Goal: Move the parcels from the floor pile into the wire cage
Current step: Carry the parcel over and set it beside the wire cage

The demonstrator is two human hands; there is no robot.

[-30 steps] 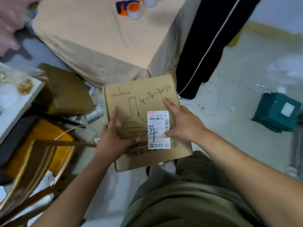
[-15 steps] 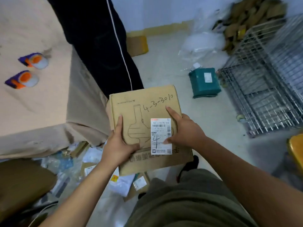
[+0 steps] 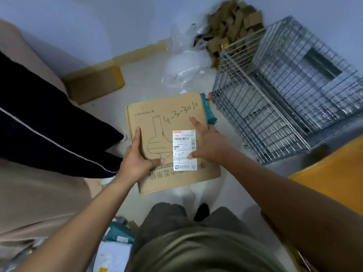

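At centre I hold a flat brown cardboard parcel (image 3: 169,122), matt, with a smooth white paper label (image 3: 184,150). Upper right, a shiny silver metal wire cage (image 3: 275,107); left of it, glossy clear plastic bags (image 3: 186,69).

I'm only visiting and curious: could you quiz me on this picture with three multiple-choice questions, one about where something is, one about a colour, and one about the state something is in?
1. Where is the wire cage relative to the cardboard box?
A) to its left
B) to its right, on the floor
C) directly beneath it

2. What colour is the parcel peeking out behind the box's far right corner?
A) red
B) white
C) teal

3. What state is the box in?
A) held by the left hand and right hand
B) lying inside the cage
C) lying untouched on the floor

Answers: 1 B, the cage's mesh fills the right of the view. 2 C, a teal edge shows there. 3 A, both hands grip it, thumbs on its top face.
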